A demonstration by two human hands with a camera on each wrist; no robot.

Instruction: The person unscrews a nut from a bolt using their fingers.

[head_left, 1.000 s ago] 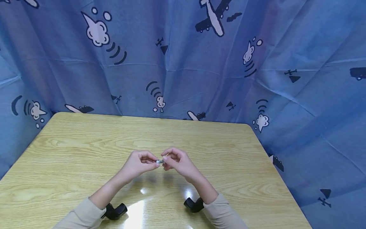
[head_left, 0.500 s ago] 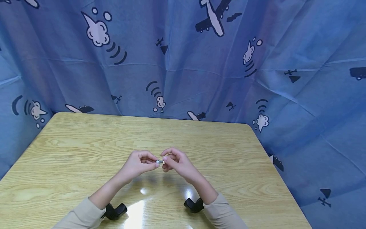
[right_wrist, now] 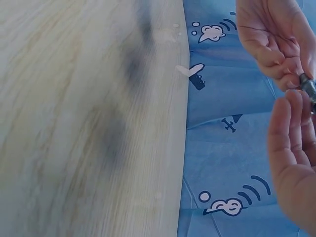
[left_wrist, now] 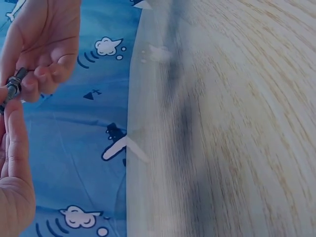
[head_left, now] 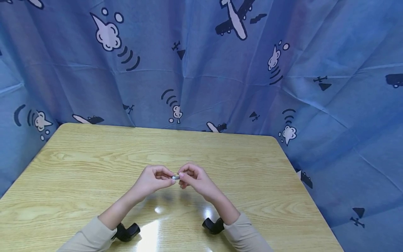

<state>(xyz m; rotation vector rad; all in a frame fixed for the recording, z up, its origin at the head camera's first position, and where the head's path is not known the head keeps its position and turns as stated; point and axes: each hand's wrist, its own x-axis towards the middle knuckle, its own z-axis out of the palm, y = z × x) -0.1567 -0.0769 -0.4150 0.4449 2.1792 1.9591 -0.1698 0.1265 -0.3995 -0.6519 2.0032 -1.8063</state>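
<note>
A small metal bolt (head_left: 175,177) is held level between both hands above the table. My left hand (head_left: 154,180) pinches one end of it between thumb and fingertips. At the other end, my right hand (head_left: 196,178) has its thumb and index finger closed on a nut on the shaft, largely covered by the fingers in the head view. In the left wrist view the ring-like nut (left_wrist: 14,84) sits partway along the bolt, whose dark end sticks out past it. The right wrist view catches only part of the bolt (right_wrist: 307,86) at its edge.
The wood-grain table (head_left: 94,157) spreads under both hands, with glare near its front. A blue curtain (head_left: 201,70) printed with planes and clouds hangs behind it. Black wrist cameras (head_left: 127,232) sit at both sleeves.
The right index finger and thumb have come together over the nut end, hiding the shiny part seen half a second ago. The left hand keeps its place.
</note>
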